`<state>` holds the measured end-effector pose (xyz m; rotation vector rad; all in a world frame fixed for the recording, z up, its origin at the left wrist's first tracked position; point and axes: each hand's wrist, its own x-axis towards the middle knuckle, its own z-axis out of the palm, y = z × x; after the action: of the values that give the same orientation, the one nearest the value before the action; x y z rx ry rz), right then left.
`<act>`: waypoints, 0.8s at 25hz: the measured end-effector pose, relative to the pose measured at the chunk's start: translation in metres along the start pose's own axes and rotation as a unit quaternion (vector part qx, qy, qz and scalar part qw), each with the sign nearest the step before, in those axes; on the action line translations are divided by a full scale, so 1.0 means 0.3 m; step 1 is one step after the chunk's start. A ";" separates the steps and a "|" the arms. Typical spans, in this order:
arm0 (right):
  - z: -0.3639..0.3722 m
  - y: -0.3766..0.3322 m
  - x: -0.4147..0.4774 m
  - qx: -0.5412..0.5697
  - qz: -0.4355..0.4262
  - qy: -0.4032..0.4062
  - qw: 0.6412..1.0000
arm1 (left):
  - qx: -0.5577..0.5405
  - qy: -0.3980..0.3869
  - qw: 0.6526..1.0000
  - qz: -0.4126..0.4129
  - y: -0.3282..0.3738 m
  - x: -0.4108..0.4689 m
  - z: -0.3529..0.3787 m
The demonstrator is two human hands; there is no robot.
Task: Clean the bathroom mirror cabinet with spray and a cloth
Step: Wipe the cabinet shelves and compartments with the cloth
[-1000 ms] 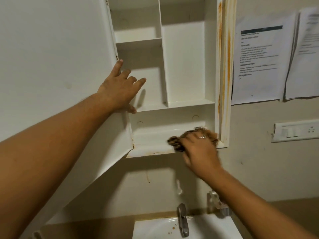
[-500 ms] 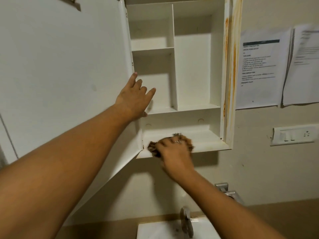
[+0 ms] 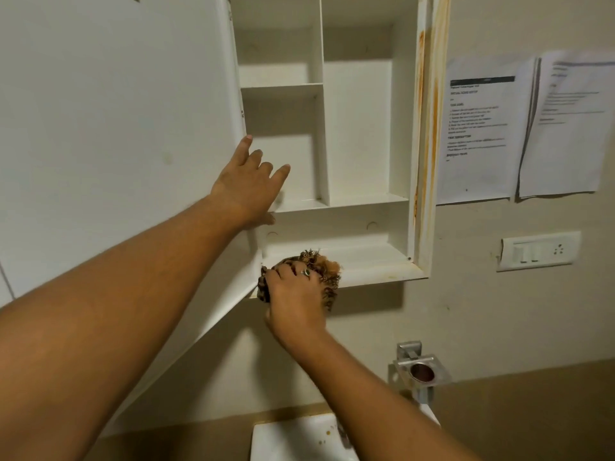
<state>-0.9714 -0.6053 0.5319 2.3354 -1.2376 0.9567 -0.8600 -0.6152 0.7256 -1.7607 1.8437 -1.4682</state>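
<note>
Lying lengthwise along the cabinet ledge (image 3: 376, 272), cloth (image 3: 327, 267) under right hand (image 3: 294, 294).

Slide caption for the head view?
Left hand braces the open door; right hand presses a cloth onto the bottom shelf.

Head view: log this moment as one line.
left hand: open, against cabinet door | right hand: grips cloth on bottom shelf, left end | spray: not in view

Bathroom, prob. a home: white wall cabinet (image 3: 429, 128) w/ shelves above a sink (image 3: 293, 440), metal holder (image 3: 421, 369) on wall, switch plate (image 3: 539, 251), printed papers (image 3: 479, 128) stuck up.
</note>
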 end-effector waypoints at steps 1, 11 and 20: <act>-0.011 0.060 -0.003 -0.022 -0.028 0.014 0.999 | -0.004 -0.003 1.000 0.000 -0.001 0.000 0.000; -0.001 -0.030 -0.002 -0.044 0.096 0.016 0.994 | -0.043 0.001 0.999 0.003 -0.004 0.002 -0.004; -0.024 0.081 -0.004 -0.070 0.146 0.002 0.987 | -0.020 -0.002 1.000 0.004 -0.003 -0.001 -0.002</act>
<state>-0.9947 -0.6144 0.5355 2.0803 -1.6223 0.9273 -0.8598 -0.6143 0.7263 -1.7708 1.8874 -1.4339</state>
